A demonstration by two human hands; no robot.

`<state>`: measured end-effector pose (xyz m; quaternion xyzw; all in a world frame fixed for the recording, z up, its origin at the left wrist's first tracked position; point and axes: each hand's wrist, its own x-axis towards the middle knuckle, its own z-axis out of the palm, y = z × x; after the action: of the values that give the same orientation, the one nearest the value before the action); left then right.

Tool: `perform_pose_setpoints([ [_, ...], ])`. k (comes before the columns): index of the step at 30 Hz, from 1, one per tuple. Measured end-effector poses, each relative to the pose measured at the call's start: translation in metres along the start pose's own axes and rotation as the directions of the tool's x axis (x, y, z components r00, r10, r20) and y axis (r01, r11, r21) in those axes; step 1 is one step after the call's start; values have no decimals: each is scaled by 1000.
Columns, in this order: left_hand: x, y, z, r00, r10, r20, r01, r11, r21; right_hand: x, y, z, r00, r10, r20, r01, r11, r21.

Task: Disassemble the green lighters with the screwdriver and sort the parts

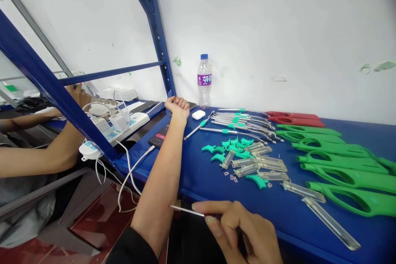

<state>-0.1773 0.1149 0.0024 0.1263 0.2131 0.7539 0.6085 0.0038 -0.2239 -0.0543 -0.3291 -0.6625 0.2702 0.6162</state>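
My left hand [177, 105] lies at the back of the blue table, its fingers curled in loosely with nothing visible in them. It is beside a white earbud case [198, 114] and partly covers a dark flat object. Under my left forearm is a black phone [158, 137]. Low in front, my right hand [244, 229] pinches a thin screwdriver [188, 211] whose dark red handle is mostly hidden by the fingers. Its metal tip points left at my left forearm; I cannot tell whether it touches the skin.
Metal lighter rods [238, 123], green plastic clips [236, 144], clear fuel tubes [247, 165], green lighter shells [337, 165] and red shells [295, 118] cover the table [210, 194]. A bottle [204, 80] stands by the wall. Left are a blue rack post [62, 86], power strips [123, 128] and another person's arm [40, 159].
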Motion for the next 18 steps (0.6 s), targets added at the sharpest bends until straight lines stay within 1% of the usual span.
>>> perform_pose_setpoints([
  [3, -1, -1, 1, 1000, -4, -1, 4, 1000, -3, 11, 4, -2, 1000, -28, 3, 28, 999, -39],
  [5, -2, -1, 1, 1000, -6, -2, 6, 1000, -3, 15, 6, -2, 999, -43, 27, 44, 999, -23],
  [7, -2, -1, 2, 1000, -5, -3, 5, 1000, -3, 14, 5, -1, 999, -36, 37, 36, 999, 14],
  [11, -3, -1, 2, 1000, -4, -7, 4, 1000, -13, 5, -2, 1, 1000, -1, 8, 0, 998, 63],
  [15, -5, -2, 3, 1000, -5, -16, 4, 1000, -24, 10, 0, -1, 1000, -8, -24, 8, 1000, 8],
  [18, -6, -2, 3, 1000, -4, -18, 3, 1000, -24, 13, 4, -2, 1000, 0, 6, 0, 1000, 1],
])
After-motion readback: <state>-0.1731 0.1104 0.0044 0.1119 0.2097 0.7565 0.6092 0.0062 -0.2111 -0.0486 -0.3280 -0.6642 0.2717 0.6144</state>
